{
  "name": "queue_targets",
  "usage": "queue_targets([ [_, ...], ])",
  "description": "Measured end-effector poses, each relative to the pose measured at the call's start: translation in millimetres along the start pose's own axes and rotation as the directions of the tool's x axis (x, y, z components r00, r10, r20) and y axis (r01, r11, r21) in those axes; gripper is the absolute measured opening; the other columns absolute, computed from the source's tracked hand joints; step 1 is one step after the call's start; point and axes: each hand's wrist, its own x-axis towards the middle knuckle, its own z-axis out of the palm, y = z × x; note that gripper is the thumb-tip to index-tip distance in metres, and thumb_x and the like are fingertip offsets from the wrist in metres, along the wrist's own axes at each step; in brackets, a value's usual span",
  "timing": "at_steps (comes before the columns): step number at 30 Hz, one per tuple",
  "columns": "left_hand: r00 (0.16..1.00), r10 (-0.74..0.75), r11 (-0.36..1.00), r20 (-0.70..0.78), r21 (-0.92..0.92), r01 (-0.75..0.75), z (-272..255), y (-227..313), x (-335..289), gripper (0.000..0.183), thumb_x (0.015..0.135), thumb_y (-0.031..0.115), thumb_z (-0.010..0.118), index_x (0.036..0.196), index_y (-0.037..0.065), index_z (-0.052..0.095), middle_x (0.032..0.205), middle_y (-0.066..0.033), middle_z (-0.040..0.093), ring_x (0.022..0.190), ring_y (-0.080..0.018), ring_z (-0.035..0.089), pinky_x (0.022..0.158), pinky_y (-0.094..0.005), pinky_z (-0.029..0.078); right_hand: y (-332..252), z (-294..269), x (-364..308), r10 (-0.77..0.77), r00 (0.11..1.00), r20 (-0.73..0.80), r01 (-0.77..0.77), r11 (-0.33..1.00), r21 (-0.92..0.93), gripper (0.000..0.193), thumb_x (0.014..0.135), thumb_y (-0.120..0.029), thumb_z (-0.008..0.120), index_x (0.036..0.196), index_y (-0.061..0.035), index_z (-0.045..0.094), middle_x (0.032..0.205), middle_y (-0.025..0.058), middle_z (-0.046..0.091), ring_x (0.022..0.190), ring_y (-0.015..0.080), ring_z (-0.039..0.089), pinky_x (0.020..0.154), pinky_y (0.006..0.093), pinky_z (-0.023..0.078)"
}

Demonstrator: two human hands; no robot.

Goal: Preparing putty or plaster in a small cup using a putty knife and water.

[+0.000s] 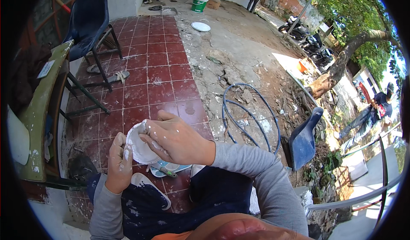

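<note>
In front of my knees, a white bowl (139, 149) smeared with white paste is tilted between my hands. My left hand (118, 165) grips its left side, thumb and fingers pressed to the rim. Curled over the upper right edge, my right hand (179, 141) has closed fingers against the bowl, hiding part of its inside. White paste spots both hands. Just below the bowl, a putty knife (165, 170) lies on a pale blue-and-white flat piece (183, 167), partly covered by my right hand.
A dark blue chair (89, 24) and a paint-spotted green table (40, 124) stand left on red tiles. A blue hose (224, 111) coils on broken concrete to the right, near another blue chair (305, 139). A white-and-green bucket (199, 4) stands far off. Two people are farther away.
</note>
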Motion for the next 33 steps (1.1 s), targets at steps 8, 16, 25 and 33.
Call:
queue_targets([
  [8, 0.965, 0.229, 0.973, -0.128, -0.012, -0.232, 10.9, 11.3, 6.1, 0.006, 0.095, 0.006, 0.041, 0.092, 0.001, 0.044, 0.084, -0.0046, 0.040, 0.077, -0.0107, 0.037, 0.071, -0.0250, 0.037, 1.3, 0.7, -1.3, 0.006, 0.998, -0.055, -0.009, 0.998, -0.057, 0.015, 0.083, -0.005, 0.063, 0.091, -0.0012, 0.051, 0.074, 0.0103, 0.055, 0.063, 0.0262, 0.056, 0.063, 0.0352, 0.039],
  [16, 0.980, 0.182, 0.975, -0.076, -0.112, -0.190, 9.5, 7.2, 4.7, 0.005, 0.096, 0.005, 0.039, 0.094, 0.002, 0.043, 0.086, -0.0034, 0.039, 0.078, -0.0090, 0.036, 0.073, -0.0234, 0.036, -0.2, -2.3, -2.2, -0.011, 1.000, -0.008, 0.011, 1.000, -0.021, 0.013, 0.086, -0.007, 0.060, 0.093, -0.0012, 0.052, 0.076, 0.0110, 0.057, 0.060, 0.0271, 0.054, 0.063, 0.0358, 0.038],
  [25, 0.979, 0.186, 0.979, -0.088, -0.068, -0.192, 9.0, 10.9, 6.0, 0.007, 0.095, 0.002, 0.038, 0.097, 0.001, 0.045, 0.085, -0.0024, 0.039, 0.077, -0.0075, 0.037, 0.071, -0.0227, 0.036, 3.4, -1.8, -1.1, 0.052, 0.994, -0.092, -0.056, 0.998, -0.040, 0.010, 0.085, -0.005, 0.060, 0.090, 0.0004, 0.053, 0.072, 0.0115, 0.056, 0.059, 0.0285, 0.054, 0.063, 0.0369, 0.040],
  [33, 0.976, 0.194, 0.981, -0.100, -0.007, -0.195, 9.7, 10.1, 4.6, 0.006, 0.095, 0.004, 0.040, 0.094, 0.002, 0.045, 0.085, -0.0027, 0.040, 0.077, -0.0081, 0.036, 0.071, -0.0228, 0.036, 11.5, 1.4, -5.2, 0.001, 1.000, -0.026, -0.002, 1.000, -0.024, 0.013, 0.083, -0.005, 0.063, 0.090, -0.0004, 0.053, 0.074, 0.0112, 0.057, 0.058, 0.0293, 0.053, 0.061, 0.0367, 0.039],
])
